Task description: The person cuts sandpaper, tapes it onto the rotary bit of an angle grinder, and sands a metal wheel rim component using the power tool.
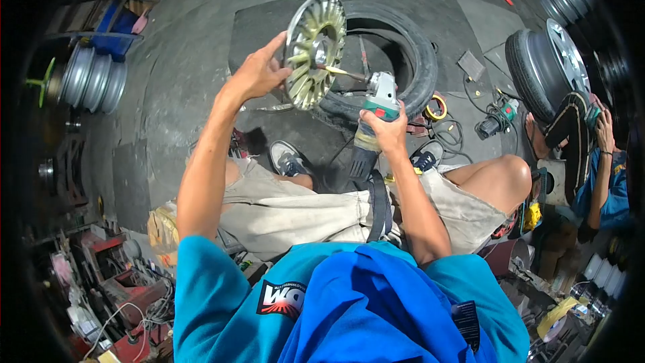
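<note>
My left hand (256,70) grips the rim of a round metal wheel face (300,60) with many fine spokes, held up on edge. In my right hand (388,129) is a green and grey power grinder (381,102), its body pointing down toward my lap. A slim tapered bit (346,72) runs from the grinder head to the spokes near the hub; I cannot tell whether it touches them. Behind and below both lies a black tyre (418,40) on the floor.
Another grinder (494,123) with coiled cable lies to the right, near a yellow ring (437,107). A tyred wheel (534,70) stands beside a seated co-worker's hand (605,131). Silver rims (94,79) are at the left. Tools and machine parts (127,289) crowd the lower left.
</note>
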A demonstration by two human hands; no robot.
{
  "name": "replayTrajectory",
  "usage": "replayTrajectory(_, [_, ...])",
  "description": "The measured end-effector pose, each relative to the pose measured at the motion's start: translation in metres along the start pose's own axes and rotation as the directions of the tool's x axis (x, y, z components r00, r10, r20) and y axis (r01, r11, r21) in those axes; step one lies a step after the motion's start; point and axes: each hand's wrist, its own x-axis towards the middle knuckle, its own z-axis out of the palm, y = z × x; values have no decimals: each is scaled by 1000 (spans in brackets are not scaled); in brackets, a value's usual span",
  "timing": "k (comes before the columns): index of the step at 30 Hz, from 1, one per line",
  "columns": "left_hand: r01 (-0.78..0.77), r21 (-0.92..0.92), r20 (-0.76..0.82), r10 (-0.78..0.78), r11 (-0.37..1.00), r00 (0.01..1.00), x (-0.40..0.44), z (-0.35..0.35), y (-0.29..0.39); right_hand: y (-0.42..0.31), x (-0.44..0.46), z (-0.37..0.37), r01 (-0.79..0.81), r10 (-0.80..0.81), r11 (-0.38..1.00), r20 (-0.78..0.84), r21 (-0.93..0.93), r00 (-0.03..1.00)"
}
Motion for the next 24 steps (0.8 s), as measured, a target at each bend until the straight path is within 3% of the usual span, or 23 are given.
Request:
replayTrajectory(2, [-53, -58, -65, 49, 997, 997, 17, 13, -14, 4, 3, -1, 30, -30, 999, -18, 11, 999])
replayTrajectory(4, [-155, 238, -292, 222, 959, 930, 24, 21, -12, -1, 2, -4, 5, -5, 1000, -2, -18, 1000])
replayTrajectory(5, [-165, 216, -321, 230, 962, 919, 23, 20, -8, -2, -2, -5, 7, -7, 1000, 6, -21, 1000])
replayTrajectory(9, [-160, 163, -243, 197, 974, 950, 18, 8, 15, -3, -3, -7, 108, -109, 993, -18, -49, 994])
replayTrajectory(10, [-227, 178, -218, 264, 957, 940, 22, 1, 20, 1, -1, -9, 155, -156, 986, -16, -57, 988])
replayTrajectory(12, [-343, 106, -228, 358, 933, 905, 29, -12, 27, 2, -4, -11, 126, -126, 992, -5, -25, 992])
replayTrajectory(14, [-339, 79, -296, 347, 937, 890, 36, -18, 32, 0, -3, -7, 100, -100, 995, 2, 10, 995])
replayTrajectory(18, [-258, 91, -286, 274, 962, 918, 46, -16, 26, -6, 1, 11, 66, -65, 995, -11, 68, 998])
replayTrajectory(20, [-252, 87, -386, 265, 964, 883, 48, -9, 22, -11, 5, 21, 43, -41, 995, -19, 86, 999])
replayTrajectory(22, [-245, 90, -388, 261, 965, 884, 47, -9, 18, -18, 10, 29, -98, 97, 986, 12, 136, 995])
replayTrajectory(24, [-238, 90, -396, 254, 967, 882, 48, -4, 9, -19, 13, 35, -67, 66, 992, 10, 105, 998])
